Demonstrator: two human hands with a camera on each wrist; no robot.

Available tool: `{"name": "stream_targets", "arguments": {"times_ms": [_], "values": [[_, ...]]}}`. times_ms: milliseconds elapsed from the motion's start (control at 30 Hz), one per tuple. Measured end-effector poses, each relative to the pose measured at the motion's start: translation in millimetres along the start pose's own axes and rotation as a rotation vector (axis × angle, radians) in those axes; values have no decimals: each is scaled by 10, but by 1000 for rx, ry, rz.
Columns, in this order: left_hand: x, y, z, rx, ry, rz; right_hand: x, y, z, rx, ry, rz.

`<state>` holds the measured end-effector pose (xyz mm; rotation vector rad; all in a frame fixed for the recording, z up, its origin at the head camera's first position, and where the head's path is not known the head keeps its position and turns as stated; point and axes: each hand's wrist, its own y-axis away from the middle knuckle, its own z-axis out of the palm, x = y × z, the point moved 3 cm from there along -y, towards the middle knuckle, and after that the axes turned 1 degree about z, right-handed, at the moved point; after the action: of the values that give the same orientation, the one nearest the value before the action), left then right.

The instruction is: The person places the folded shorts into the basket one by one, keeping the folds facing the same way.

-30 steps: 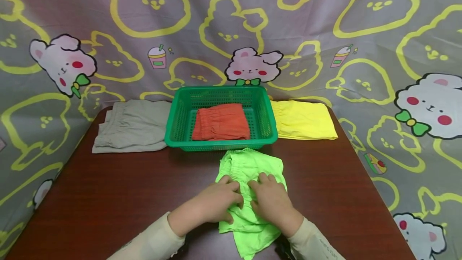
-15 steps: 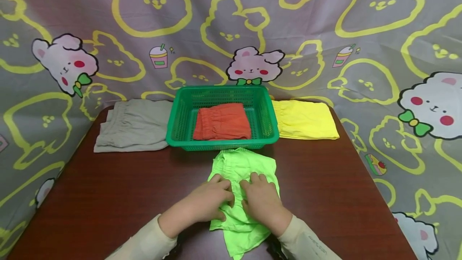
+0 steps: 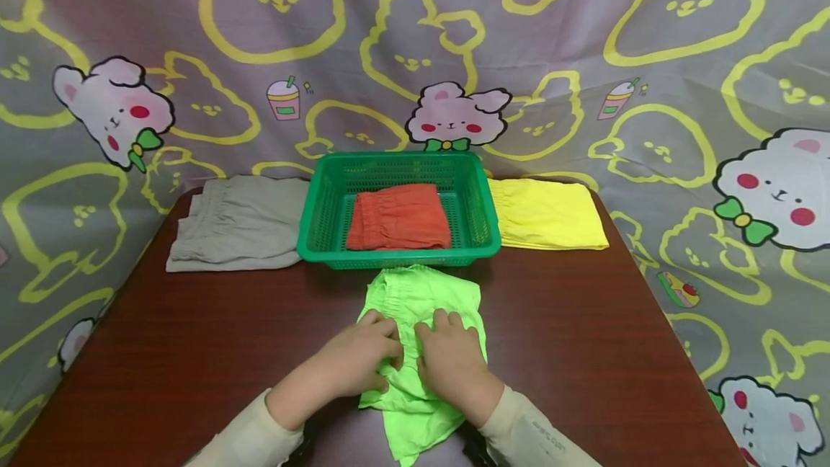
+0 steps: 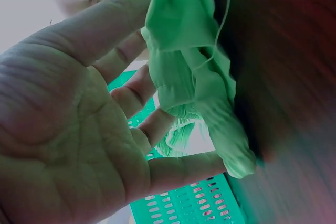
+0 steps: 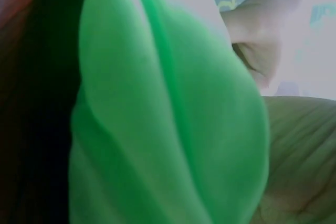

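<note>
Bright green elastic-waist shorts (image 3: 434, 294) lie on the table just in front of the green basket. The waistband faces left, and one leg end hangs toward the near edge. My left hand (image 3: 353, 359) rests on the left side of the cloth; the left wrist view shows its fingers (image 4: 189, 171) nearly straight against the shorts (image 4: 176, 80). On the right part lies my right hand (image 3: 454, 359), fingers loosely bent on top. In the right wrist view, a fold of the shorts (image 5: 168, 108) covers much of the right hand (image 5: 299, 150).
The green plastic basket (image 3: 398, 256) holds a folded orange garment (image 3: 402, 216). Folded grey clothing (image 3: 243, 222) lies left of the basket, folded yellow clothing (image 3: 547, 215) right of it. A patterned curtain (image 3: 551, 20) hangs behind the brown table (image 3: 194, 352).
Both hands and the green shorts have slid left across the table together. The basket and the other clothes stay in place.
</note>
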<state>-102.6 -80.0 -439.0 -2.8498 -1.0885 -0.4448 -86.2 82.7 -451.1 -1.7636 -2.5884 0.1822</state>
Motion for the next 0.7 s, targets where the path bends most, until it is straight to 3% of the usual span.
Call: {"name": "stream_targets", "arguments": {"times_ms": [400, 600, 700], "values": [[-86, 5, -19, -35, 46, -66, 33, -76, 13, -34, -30, -30], [-92, -21, -57, -82, 50, -68, 130, -81, -79, -57, -125, -129], [-120, -44, -104, -133, 118, -50, 216, -74, -123, -88, -205, -153]]}}
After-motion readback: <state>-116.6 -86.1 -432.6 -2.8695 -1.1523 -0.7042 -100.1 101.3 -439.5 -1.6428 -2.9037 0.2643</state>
